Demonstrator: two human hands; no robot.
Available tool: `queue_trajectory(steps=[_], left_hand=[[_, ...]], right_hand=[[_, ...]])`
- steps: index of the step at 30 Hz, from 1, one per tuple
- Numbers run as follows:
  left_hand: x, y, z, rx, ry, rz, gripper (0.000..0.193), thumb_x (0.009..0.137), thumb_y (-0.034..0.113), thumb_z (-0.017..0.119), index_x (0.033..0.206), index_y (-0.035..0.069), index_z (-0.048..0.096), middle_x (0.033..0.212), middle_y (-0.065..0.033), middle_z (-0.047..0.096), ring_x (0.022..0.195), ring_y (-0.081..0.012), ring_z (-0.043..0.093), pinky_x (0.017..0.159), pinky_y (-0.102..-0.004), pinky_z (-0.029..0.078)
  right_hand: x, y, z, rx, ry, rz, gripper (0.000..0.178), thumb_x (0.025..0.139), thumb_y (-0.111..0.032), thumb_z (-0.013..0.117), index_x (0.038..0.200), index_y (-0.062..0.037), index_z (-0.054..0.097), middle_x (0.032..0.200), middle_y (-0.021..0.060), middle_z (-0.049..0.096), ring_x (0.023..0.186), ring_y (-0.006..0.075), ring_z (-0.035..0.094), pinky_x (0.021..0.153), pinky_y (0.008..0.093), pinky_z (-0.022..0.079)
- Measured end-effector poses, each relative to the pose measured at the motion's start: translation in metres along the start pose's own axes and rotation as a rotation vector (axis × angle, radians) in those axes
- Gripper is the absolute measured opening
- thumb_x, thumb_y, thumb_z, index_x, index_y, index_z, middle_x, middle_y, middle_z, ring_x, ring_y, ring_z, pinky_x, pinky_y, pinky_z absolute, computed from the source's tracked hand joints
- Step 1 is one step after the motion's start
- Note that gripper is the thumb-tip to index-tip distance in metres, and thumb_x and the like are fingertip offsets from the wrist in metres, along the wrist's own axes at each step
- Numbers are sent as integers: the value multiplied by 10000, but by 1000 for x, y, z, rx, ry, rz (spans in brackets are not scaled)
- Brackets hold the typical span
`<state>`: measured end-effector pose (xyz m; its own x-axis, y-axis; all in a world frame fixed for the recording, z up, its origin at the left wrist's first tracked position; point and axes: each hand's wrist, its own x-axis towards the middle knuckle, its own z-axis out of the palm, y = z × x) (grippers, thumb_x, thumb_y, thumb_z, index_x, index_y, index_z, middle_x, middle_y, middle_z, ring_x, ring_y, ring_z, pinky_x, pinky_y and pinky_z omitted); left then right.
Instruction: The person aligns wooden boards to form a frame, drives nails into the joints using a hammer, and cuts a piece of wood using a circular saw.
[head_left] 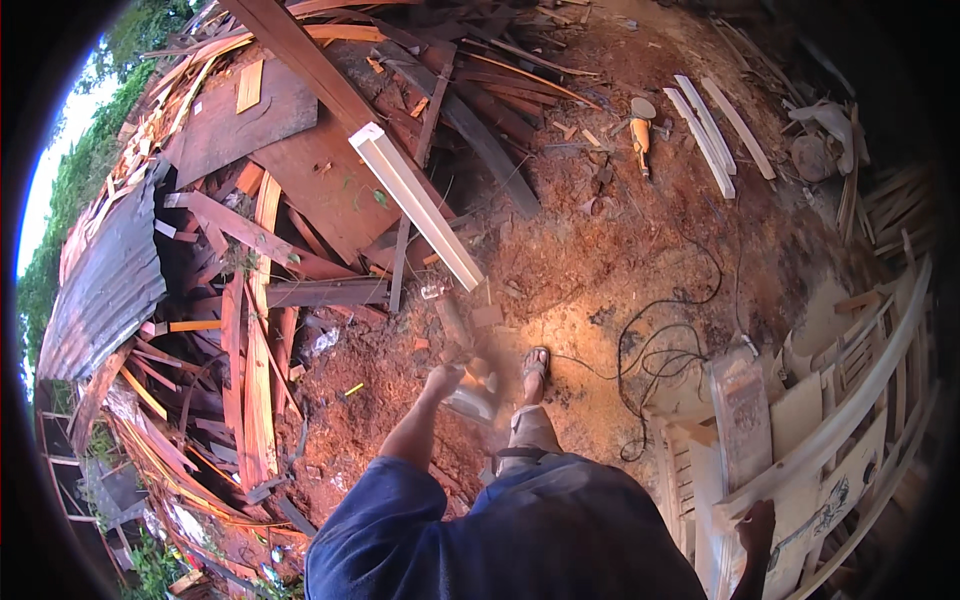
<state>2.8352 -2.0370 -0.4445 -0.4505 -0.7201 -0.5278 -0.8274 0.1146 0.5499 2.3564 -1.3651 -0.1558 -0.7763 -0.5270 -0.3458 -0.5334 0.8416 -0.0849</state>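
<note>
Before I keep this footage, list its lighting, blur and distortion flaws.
Head view: sky washed out at the left; ground brightly lit beside the sandalled foot; a pale object near the left hand smeared, too blurred to identify; a long board bowed toward the lower-right rim; corners black.

Blue short-sleeved shirt point(560, 520), beige bottoms point(534, 430), sandal point(537, 356)

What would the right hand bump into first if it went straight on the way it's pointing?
Probably the long pale board just ahead of the right hand; depth is unclear, so they may already be touching.
</note>
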Motion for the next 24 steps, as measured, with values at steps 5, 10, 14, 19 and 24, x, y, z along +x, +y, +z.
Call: queue_trajectory(steps=[5, 10, 14, 19, 24], left_hand=[[219, 93, -203, -209, 422, -31, 499, 872, 437, 719, 1113, -1, 721, 1031, -200, 752, 1006, -323, 721, 901, -418, 543], [371, 94, -332, -464, 843, -205, 828, 774, 472, 866, 1319, -50, 525, 1131, -222, 701, 1025, -319, 685, 946, -405, 522], [439, 115, -418, -594, 950, -60, 950, 697, 397, 946, 1349, -108, 474, 1203, -195, 658, 1031, -259, 655, 904, -367, 522], [466, 122, -453, -710, 489, 62, 520, 843, 305, 811, 1284, 72, 662, 1193, -55, 690, 1099, -226, 629, 899, -457, 480], [405, 128, -408, -558, 456, 117, 644, 805, 362, 846, 1327, 48, 636, 1118, -49, 688, 961, -172, 634, 723, -341, 498]], right_hand=[[-3, 37, 50, -229, 15, 130, 193, 778, -68, 617, 964, -24, 595, 994, 216, 615, 1021, 426, 586, 935, 509, 475], [-12, 101, 43, -453, -24, -238, 281, 885, -178, 593, 1106, -35, 692, 1040, 185, 692, 994, 365, 645, 902, 503, 518], [2, 27, 60, -587, -422, 373, 379, 831, -184, 652, 1151, 17, 622, 1135, 245, 640, 1142, 410, 585, 1030, 501, 459], [18, -47, 39, -324, -254, 904, 493, 876, -140, 605, 1312, 79, 536, 1302, 293, 566, 1242, 430, 553, 1082, 478, 447], [39, -48, 52, -396, 78, 860, 280, 948, -241, 635, 1039, 23, 612, 1014, 255, 635, 930, 446, 677, 817, 542, 548]])
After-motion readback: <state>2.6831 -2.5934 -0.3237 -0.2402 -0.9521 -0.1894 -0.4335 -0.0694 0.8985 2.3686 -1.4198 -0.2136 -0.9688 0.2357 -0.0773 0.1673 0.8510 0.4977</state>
